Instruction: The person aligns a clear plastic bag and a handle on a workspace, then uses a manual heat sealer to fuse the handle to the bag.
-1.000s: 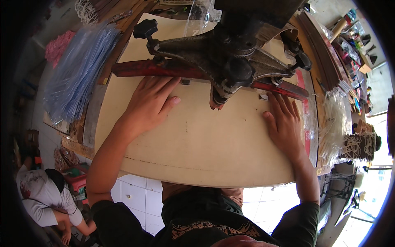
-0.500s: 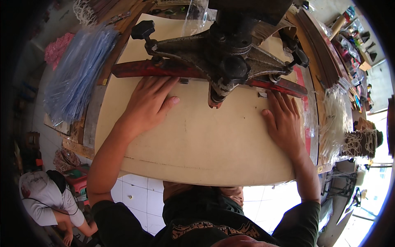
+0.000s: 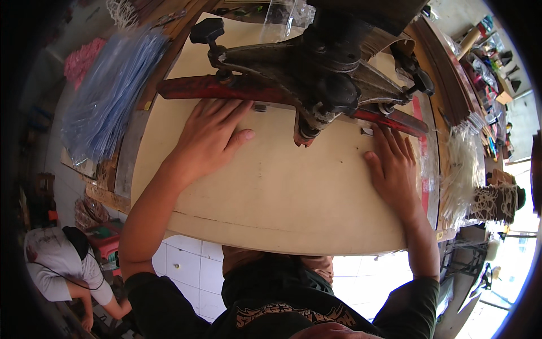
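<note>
A large cream-coloured sheet (image 3: 271, 192) covers the worktop in front of me, its near edge curving close to my waist. Above it stands a dark metal press head (image 3: 333, 73) with black knobs and a long red bar (image 3: 226, 89) across it. My left hand (image 3: 214, 135) lies flat on the sheet, fingertips reaching the bar's left half. On the right, my right hand (image 3: 395, 166) also rests flat, fingers spread toward the bar's right end. A small metal piece (image 3: 367, 131) sits beside its fingertips, and a dark one (image 3: 259, 107) by the left fingertips.
Clear bluish plastic bags (image 3: 113, 101) are piled at the left, with a pink bundle (image 3: 83, 59) behind. Bundled white cords (image 3: 463, 164) hang at the right edge near long brown strips (image 3: 446, 73). Another person (image 3: 68, 265) bends over at the lower left.
The press and worktop have shifted slightly to the right in view. Both my hands keep their places on the sheet. The person at lower left has moved slightly.
</note>
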Demonstrator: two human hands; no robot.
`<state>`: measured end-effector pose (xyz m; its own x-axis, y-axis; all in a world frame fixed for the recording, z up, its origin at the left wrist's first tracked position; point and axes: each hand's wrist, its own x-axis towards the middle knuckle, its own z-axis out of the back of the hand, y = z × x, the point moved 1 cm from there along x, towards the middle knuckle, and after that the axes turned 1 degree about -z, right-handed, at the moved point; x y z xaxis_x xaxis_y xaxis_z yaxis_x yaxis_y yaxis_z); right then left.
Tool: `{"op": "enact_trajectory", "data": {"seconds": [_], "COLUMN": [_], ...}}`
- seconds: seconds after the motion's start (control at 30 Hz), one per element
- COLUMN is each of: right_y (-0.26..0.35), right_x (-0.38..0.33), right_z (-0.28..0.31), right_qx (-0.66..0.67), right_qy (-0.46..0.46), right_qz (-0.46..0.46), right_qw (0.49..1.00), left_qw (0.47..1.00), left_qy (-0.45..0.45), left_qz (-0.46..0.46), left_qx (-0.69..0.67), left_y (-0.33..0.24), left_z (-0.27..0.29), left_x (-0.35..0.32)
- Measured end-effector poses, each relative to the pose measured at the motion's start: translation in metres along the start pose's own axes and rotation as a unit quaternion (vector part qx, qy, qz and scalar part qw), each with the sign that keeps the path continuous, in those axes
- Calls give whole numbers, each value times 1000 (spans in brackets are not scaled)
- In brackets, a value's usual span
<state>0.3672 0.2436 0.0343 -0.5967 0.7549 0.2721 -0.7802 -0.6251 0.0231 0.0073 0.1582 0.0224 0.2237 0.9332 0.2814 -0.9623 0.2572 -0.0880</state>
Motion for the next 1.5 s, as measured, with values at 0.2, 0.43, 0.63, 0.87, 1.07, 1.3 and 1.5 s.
{"op": "enact_trajectory", "data": {"seconds": [0.2,0.43,0.63,0.87,1.07,1.3,1.5], "right_y": [1,2,0,-2,-6,-5,-5], "right_x": [1,0,0,1,-1,-1,-1], "right_z": [3,3,4,1,1,2,7], "right_qx": [3,3,9,22,25,26,47], "right_qy": [6,3,-1,-9,-26,-16,-94], "right_qz": [0,7,3,-2,3,6,33], "right_qw": [1000,1000,1000,1000,999,1000,994], "left_qw": [1000,1000,1000,1000,999,999,999], "left_qy": [-19,-15,-24,-9,37,35,41], "left_qz": [-9,-8,-18,-14,-2,-11,-10], "left_qx": [17,1,1,5,-19,-18,-30], "left_y": [-1,0,-1,-4,-7,-7,-9], "left_z": [1,2,0,5,9,12,14], "left_x": [0,0,2,3,6,7,8]}}
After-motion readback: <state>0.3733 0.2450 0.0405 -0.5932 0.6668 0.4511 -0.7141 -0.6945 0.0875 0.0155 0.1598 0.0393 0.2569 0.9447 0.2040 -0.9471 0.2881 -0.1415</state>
